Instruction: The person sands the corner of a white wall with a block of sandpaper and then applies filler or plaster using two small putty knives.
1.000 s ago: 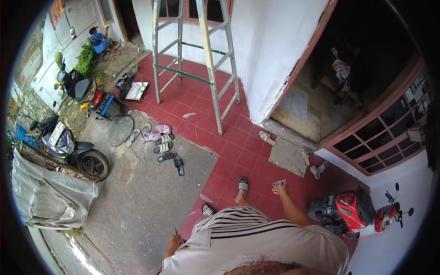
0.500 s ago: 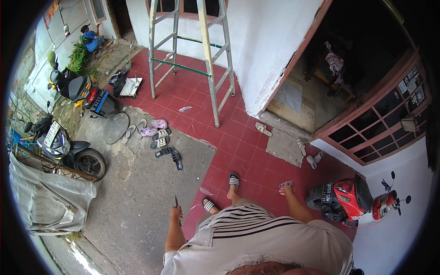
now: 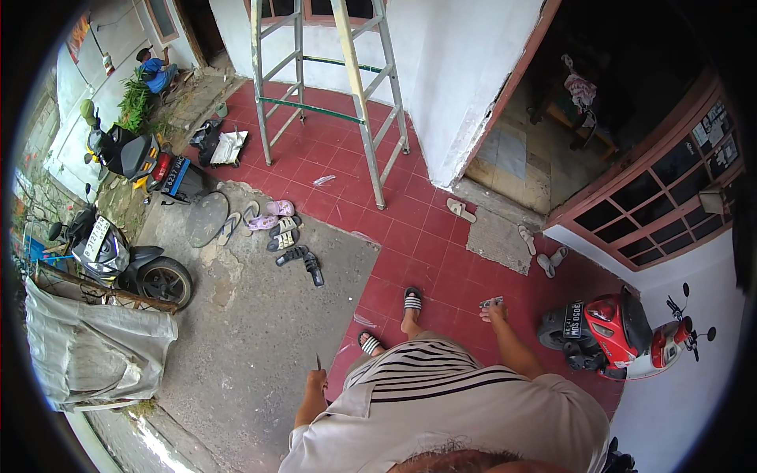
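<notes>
At the lower middle, my left hand is closed round a slim tool with a dark, pointed, knife-like blade standing up from the fist. Its exact kind is too small to tell. Out over the red tiles, my right hand grips a small, flat, grey-and-white thing that I cannot identify. Both arms hang apart on either side of my striped shorts. Striped slides are on my feet, between the two hands.
A tall stepladder straddles the tiles ahead. Loose sandals lie on the concrete at left. A red scooter stands at right, two motorbikes at left. An open doorway is ahead right. A person in blue crouches far left.
The whole view has shifted slightly, with the surroundings sliding a little to the right. My left hand sits a bit lower and nearer my body. Both hands keep their grip.
</notes>
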Tool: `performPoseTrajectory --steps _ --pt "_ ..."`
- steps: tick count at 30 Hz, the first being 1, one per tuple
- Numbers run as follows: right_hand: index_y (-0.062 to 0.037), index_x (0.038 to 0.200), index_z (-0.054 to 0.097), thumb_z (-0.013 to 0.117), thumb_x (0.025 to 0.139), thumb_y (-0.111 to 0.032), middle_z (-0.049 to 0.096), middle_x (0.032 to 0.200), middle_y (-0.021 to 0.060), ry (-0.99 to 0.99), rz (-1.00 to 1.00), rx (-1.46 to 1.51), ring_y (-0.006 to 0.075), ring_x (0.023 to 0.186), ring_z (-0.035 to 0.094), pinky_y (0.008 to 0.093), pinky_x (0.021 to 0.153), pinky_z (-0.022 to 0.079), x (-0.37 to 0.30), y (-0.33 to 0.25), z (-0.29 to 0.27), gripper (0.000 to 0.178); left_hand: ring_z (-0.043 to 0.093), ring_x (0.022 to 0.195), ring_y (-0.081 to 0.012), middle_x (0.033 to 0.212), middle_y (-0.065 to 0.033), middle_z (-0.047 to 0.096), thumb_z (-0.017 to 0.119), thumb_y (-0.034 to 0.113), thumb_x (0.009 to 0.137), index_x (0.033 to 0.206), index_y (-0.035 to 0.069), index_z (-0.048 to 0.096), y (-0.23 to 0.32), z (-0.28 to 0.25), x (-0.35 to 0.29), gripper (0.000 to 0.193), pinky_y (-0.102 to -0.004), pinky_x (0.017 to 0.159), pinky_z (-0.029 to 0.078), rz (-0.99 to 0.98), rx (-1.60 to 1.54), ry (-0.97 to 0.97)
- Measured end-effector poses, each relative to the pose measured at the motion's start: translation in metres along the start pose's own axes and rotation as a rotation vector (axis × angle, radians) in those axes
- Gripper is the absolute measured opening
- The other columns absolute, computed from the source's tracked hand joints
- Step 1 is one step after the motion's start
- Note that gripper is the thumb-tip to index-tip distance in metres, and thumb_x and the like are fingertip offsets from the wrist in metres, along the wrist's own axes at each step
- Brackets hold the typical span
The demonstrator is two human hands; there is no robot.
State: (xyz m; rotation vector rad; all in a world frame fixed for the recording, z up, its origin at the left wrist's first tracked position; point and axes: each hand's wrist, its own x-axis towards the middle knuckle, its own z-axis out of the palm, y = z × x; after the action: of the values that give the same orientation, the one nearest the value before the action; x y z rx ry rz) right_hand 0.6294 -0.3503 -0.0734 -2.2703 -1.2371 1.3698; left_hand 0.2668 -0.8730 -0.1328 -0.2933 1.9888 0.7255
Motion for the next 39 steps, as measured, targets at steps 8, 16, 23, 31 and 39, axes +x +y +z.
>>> performPoseTrajectory --steps 8,16,23,31,39 --pt "0.0032 0.107 0.059 0.041 0.105 -0.036 0.072 0.086 0.0139 0.029 0.083 -0.047 0.0231 0.061 0.071 0.0334 0.047 0.061 0.006 0.009 -0.017 0.043 0.057 0.049 -0.0263 0.062 -0.0142 0.057 0.049 0.02 0.087 0.074 -0.005 0.06 0.017 0.013 0.046 0.03 -0.04 0.043 0.048 -0.038 -0.01 0.007" --pt "0.0032 0.107 0.055 0.042 0.105 -0.038 0.071 0.087 0.0169 -0.071 -0.039 0.074 0.0255 0.063 0.071 0.0355 0.052 0.062 0.021 -0.009 0.002 0.044 0.053 0.047 -0.0207 0.061 -0.0083 0.053 0.05 0.021 0.09 0.083 0.0 0.06 0.049 0.02 0.058 0.025 -0.0378 0.042 0.047 -0.014 -0.058 -0.044" --pt "0.0027 0.109 0.054 0.043 0.104 -0.039 0.072 0.085 0.0159 -0.072 -0.047 0.045 0.0247 0.062 0.071 0.0348 0.049 0.061 0.027 -0.015 -0.002 0.043 0.046 0.043 -0.0188 0.059 -0.0066 0.047 0.049 0.018 0.091 0.083 0.002 0.055 0.062 0.031 0.054 0.019 -0.0354 0.038 0.037 -0.065 -0.046 -0.074" --pt "-0.0001 0.109 0.052 0.045 0.103 -0.041 0.07 0.083 0.0156 -0.022 0.075 0.047 0.0246 0.059 0.07 0.036 0.044 0.059 0.04 0.015 -0.018 0.042 0.048 0.045 -0.0175 0.06 -0.0057 0.049 0.048 0.018 0.09 0.08 0.001 0.057 0.068 0.035 0.053 0.022 -0.0343 0.04 0.04 -0.082 -0.008 -0.07" --pt "-0.003 0.1 0.048 0.045 0.104 -0.037 0.065 0.075 0.0157 -0.094 0.106 0.24 0.0236 0.051 0.063 0.0338 0.037 0.052 0.069 0.033 -0.016 0.034 0.047 0.044 -0.0179 0.059 -0.0057 0.048 0.047 0.017 0.089 0.079 0.003 0.055 0.097 0.041 0.047 0.02 -0.0341 0.039 0.038 -0.05 0.019 -0.107"
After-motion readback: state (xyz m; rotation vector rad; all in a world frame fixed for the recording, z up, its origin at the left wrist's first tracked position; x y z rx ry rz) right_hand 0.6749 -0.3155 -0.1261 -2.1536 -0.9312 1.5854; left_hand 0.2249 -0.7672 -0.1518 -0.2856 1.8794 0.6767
